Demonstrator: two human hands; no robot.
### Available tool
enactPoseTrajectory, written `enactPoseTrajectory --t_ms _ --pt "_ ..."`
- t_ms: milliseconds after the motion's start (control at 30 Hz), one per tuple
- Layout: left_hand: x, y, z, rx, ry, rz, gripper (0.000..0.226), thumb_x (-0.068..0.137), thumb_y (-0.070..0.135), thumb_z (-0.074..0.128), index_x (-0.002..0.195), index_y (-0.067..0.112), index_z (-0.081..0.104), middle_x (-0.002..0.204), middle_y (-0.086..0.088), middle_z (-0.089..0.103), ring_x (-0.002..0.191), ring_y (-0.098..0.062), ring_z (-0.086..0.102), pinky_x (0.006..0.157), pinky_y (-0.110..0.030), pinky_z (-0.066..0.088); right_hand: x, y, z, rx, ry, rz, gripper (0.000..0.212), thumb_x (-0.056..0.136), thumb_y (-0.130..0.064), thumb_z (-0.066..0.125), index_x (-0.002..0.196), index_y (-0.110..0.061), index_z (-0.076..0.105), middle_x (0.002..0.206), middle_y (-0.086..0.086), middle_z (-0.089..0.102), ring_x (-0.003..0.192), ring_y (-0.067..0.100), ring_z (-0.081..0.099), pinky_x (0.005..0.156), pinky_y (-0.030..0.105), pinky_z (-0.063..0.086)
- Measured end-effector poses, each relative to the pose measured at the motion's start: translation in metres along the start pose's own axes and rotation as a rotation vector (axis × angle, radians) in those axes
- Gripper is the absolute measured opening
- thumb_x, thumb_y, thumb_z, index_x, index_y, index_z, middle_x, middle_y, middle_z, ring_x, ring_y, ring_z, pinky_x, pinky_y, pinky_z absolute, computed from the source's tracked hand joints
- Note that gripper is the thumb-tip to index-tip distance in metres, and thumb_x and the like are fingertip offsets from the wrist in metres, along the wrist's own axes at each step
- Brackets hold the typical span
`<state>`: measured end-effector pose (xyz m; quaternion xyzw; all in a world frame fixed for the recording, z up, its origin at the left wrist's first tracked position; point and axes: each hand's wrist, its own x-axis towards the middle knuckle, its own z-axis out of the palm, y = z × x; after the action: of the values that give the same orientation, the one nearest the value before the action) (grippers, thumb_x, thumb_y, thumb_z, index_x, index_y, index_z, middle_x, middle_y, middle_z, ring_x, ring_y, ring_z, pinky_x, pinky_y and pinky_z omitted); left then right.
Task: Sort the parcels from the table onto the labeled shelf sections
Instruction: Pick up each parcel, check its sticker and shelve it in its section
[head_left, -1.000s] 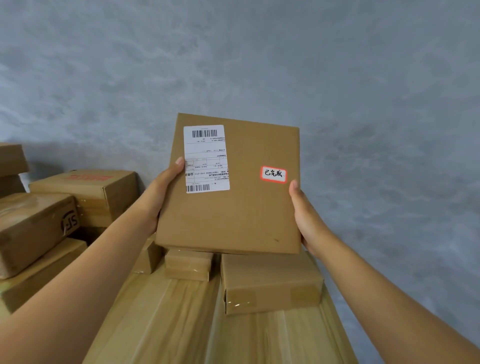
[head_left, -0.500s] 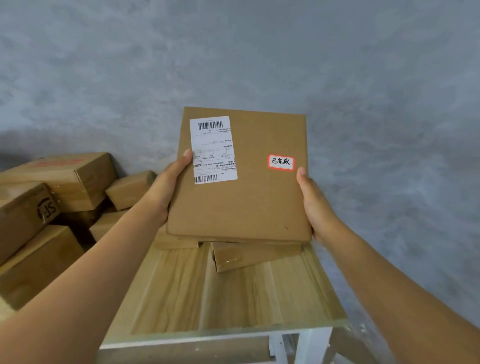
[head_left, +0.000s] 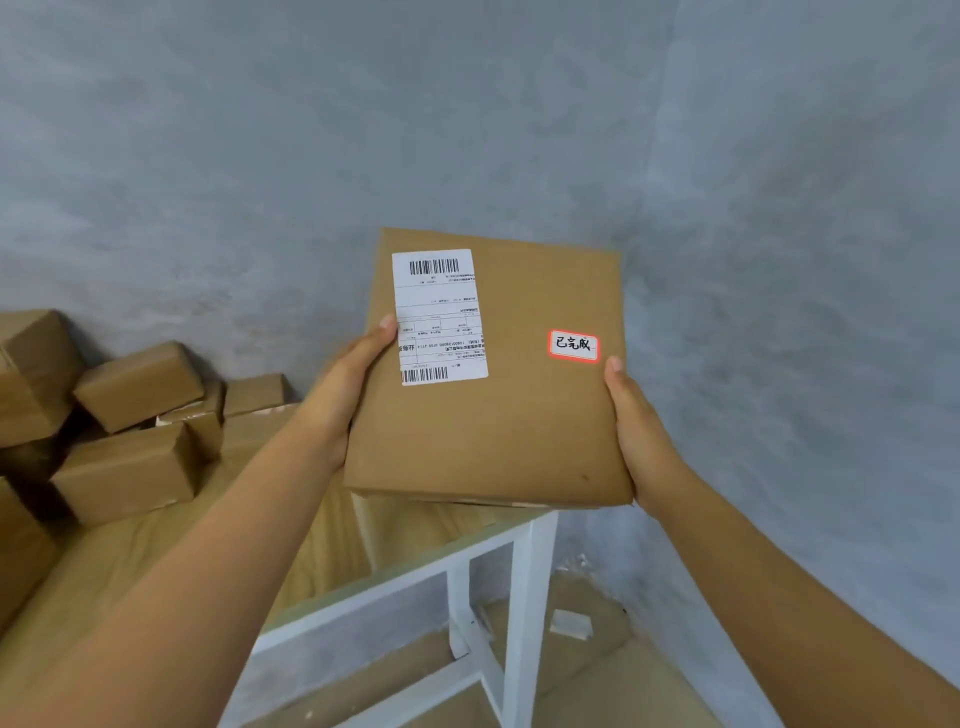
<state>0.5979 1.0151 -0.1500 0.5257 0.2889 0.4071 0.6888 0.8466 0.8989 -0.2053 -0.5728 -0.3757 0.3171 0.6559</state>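
Left hand and right hand are gripping flat parcel by opposite edges, thumbs on top, face tilted up, likely keeping its labels readable for sorting

Your head view is evenly lit by soft, diffuse light; no hard glare anywhere. The grey wall darkens toward the lower left corner behind the stacked boxes. Note deep shadow in the gaps between those boxes. Wide-angle bending curves the frame edges. Your forearms and the white table frame show blur; the shipping label print stays mostly unreadable.
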Motion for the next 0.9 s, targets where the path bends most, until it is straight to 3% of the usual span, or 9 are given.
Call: enactPoseTrajectory --t_ms 67,200,267,433,633,900 --pt "-0.013 -0.004 0.01 -0.004 -0.058 -0.021 0.052 0.085 0.051 0.063 0.126 0.018 0.067 0.118 -0.009 0.072 0.108 -0.027 0.069 0.09 -0.039 0.057 -0.032 -0.004 -0.013 -0.007 0.054 -0.002 0.063 0.088 -0.074 0.045 0.124 -0.026 0.064 0.115 -0.004 0.074 0.105 0.017 0.071 0.1 0.045 0.052" --pt "-0.032 -0.007 0.045 -0.035 -0.158 -0.051 0.064 0.076 0.054 0.074 0.128 0.017 0.066 0.122 -0.012 0.07 0.112 -0.031 0.067 0.099 -0.048 0.052 -0.084 -0.029 -0.051 -0.053 0.186 -0.017 0.086 0.065 -0.087 0.05 0.126 -0.028 0.063 0.118 -0.005 0.072 0.108 0.018 0.069 0.102 0.046 0.05" --pt "-0.042 -0.01 0.066 -0.052 -0.206 -0.051 0.068 0.075 0.055 0.076 0.13 0.018 0.063 0.125 -0.012 0.068 0.113 -0.032 0.066 0.101 -0.05 0.05 -0.108 -0.043 -0.071 -0.067 0.232 -0.046 0.085 0.065 -0.086 0.05 0.126 -0.028 0.063 0.117 -0.005 0.073 0.107 0.017 0.07 0.101 0.046 0.051" --pt "-0.074 -0.015 0.125 -0.063 -0.357 -0.047 0.061 0.077 0.053 0.068 0.125 0.016 0.068 0.121 -0.013 0.07 0.115 -0.033 0.065 0.102 -0.05 0.05 -0.168 -0.065 -0.119 -0.079 0.324 -0.107 0.082 0.07 -0.084 0.051 0.127 -0.026 0.063 0.119 -0.003 0.072 0.11 0.019 0.069 0.101 0.048 0.051" --pt "-0.132 -0.023 0.205 -0.068 -0.482 -0.038 0.056 0.082 0.052 0.064 0.126 0.017 0.067 0.122 -0.012 0.069 0.113 -0.032 0.066 0.101 -0.049 0.05 -0.256 -0.091 -0.189 -0.122 0.436 -0.144 0.097 0.061 -0.094 0.054 0.132 -0.029 0.058 0.124 -0.005 0.069 0.113 0.018 0.067 0.102 0.047 0.05" --pt "-0.272 -0.052 0.334 -0.149 -0.625 -0.039 0.044 0.092 0.048 0.057 0.124 0.019 0.068 0.121 -0.01 0.07 0.113 -0.031 0.066 0.102 -0.05 0.049 -0.422 -0.14 -0.307 -0.239 0.584 -0.153 0.096 0.06 -0.095 0.051 0.13 -0.03 0.059 0.121 -0.006 0.071 0.11 0.016 0.069 0.1 0.045 0.051"
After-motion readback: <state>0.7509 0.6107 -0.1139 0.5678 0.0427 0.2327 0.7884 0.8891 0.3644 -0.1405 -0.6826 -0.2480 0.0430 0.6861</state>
